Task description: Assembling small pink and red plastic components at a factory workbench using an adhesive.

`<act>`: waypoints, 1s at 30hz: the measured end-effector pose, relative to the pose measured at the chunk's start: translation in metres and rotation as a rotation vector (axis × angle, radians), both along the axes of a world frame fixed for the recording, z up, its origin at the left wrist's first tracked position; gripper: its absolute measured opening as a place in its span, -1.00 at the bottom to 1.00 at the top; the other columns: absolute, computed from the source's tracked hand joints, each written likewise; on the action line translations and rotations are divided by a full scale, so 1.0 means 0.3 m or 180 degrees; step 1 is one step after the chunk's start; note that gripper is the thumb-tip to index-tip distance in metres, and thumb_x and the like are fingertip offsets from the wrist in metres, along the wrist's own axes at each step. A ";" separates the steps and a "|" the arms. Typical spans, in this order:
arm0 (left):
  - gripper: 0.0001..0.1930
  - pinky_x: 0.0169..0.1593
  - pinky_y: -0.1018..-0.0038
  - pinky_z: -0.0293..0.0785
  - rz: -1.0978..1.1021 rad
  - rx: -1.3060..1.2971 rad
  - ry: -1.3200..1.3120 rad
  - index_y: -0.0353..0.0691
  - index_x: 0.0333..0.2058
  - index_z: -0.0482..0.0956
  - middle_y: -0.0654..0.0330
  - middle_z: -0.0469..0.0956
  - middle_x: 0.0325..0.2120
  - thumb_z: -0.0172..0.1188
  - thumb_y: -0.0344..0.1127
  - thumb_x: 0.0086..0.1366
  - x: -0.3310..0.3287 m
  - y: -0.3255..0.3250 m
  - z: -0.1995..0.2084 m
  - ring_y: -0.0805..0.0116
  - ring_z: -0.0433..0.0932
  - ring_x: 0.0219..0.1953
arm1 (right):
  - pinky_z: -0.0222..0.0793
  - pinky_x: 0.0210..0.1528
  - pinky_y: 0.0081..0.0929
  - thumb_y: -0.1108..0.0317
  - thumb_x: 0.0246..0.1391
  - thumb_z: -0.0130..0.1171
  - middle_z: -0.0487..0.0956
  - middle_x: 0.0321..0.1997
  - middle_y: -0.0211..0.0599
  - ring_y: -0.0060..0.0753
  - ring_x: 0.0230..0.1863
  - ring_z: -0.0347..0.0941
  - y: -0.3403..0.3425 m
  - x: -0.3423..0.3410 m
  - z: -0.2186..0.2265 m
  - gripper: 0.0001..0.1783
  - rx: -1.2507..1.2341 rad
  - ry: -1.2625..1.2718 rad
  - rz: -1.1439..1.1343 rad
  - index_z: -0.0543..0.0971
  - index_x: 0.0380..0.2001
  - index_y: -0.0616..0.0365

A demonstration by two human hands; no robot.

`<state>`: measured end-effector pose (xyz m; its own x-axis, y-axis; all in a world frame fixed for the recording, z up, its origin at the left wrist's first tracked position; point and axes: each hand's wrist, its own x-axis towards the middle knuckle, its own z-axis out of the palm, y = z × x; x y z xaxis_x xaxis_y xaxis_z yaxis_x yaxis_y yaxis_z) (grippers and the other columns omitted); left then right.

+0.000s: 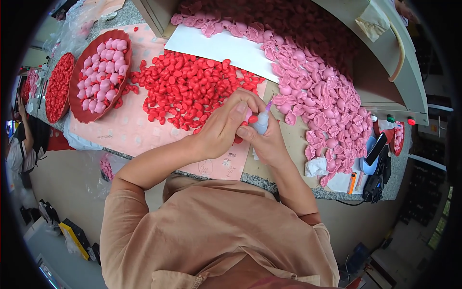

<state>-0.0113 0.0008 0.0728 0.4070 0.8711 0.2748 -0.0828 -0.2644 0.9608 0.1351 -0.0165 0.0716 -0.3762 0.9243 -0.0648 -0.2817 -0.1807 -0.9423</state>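
Note:
Close together over the table's front, my hands meet in the middle of the view. My left hand [220, 126] is closed, pinching a small pink piece [248, 114]; a red oval piece [253, 119] shows right at its fingertips. In my right hand [272, 144] is a small translucent squeeze bottle [261, 124], its thin purple tip pointing up and away. Just beyond my left hand spreads a heap of loose red oval pieces [185, 86]. To the right lies a large pile of pink shell-like pieces [327, 106]. Fingers partly hide the held pieces.
A red scalloped tray [79, 113] holds joined pink and red pieces at left, beside another tray of red pieces [59, 86]. A cabinet-like housing [404, 62] overhangs the pink pile. Crumpled tissue [316, 167], an orange lighter-like stick [352, 183] and a blue container [369, 161] lie at right.

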 end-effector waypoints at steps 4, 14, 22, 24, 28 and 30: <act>-0.63 -0.05 0.45 0.26 0.0169 0.0010 -0.0271 -0.23 -0.22 0.26 0.11 0.33 -0.27 -0.47 -0.10 0.43 0.014 0.010 0.019 0.38 0.32 -0.24 | 0.30 -0.16 -0.65 0.23 -0.01 0.27 0.42 -0.20 -0.42 -0.67 -0.22 0.36 -0.005 0.003 0.028 -0.22 0.0023 -0.0673 -0.0206 0.15 0.20 0.26; -0.59 -0.39 0.64 0.26 -0.0757 -0.1962 -0.1915 -0.12 -0.03 0.27 0.29 0.39 -0.33 -0.04 0.04 0.30 0.072 0.006 0.127 0.58 0.32 -0.44 | 0.14 -0.53 -0.78 0.18 0.15 0.06 0.45 -0.39 -0.45 -0.73 -0.46 0.33 0.014 0.101 0.181 -0.41 0.0057 0.0029 -0.0275 0.23 0.19 0.19; -0.65 -0.21 0.53 0.51 -0.0563 -0.2296 -0.1862 -0.18 0.03 0.32 0.23 0.47 -0.23 0.06 -0.26 0.29 0.186 0.055 0.115 0.46 0.50 -0.27 | 0.41 -0.18 -0.67 0.38 0.10 0.13 0.49 -0.24 -0.39 -0.66 -0.28 0.43 0.061 0.279 0.191 -0.58 -0.0154 -0.0180 -0.0491 0.39 0.04 0.25; -0.66 -0.16 0.45 0.56 -0.0310 -0.1966 -0.1541 -0.23 0.04 0.34 0.19 0.47 -0.16 0.03 -0.32 0.31 0.199 0.070 0.083 0.44 0.51 -0.20 | 0.42 -0.21 -0.67 0.37 0.10 0.13 0.50 -0.22 -0.37 -0.66 -0.28 0.43 0.068 0.310 0.191 -0.58 -0.0271 -0.0329 -0.0351 0.40 0.03 0.26; -0.63 -0.07 0.40 0.54 -0.0335 -0.2272 -0.1355 -0.26 0.09 0.32 0.16 0.44 -0.06 0.00 -0.34 0.32 0.238 0.083 0.108 0.38 0.50 -0.11 | 0.43 -0.28 -0.65 0.34 0.09 0.15 0.53 -0.24 -0.35 -0.66 -0.31 0.45 0.095 0.369 0.153 -0.57 -0.0385 -0.0663 -0.0296 0.41 0.01 0.29; -0.62 0.00 0.38 0.51 -0.0489 -0.2393 -0.1329 -0.28 0.11 0.31 0.14 0.40 0.01 -0.02 -0.37 0.33 0.239 0.091 0.113 0.36 0.48 -0.05 | 0.35 -0.35 -0.70 0.31 0.09 0.16 0.52 -0.30 -0.40 -0.69 -0.38 0.39 0.102 0.385 0.157 -0.55 -0.0376 -0.0650 -0.0311 0.41 0.02 0.27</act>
<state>0.0604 0.0282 0.1067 0.5292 0.8251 -0.1977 -0.4497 0.4704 0.7593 0.2505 0.0141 0.1187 -0.2536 0.9370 -0.2401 -0.1093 -0.2744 -0.9554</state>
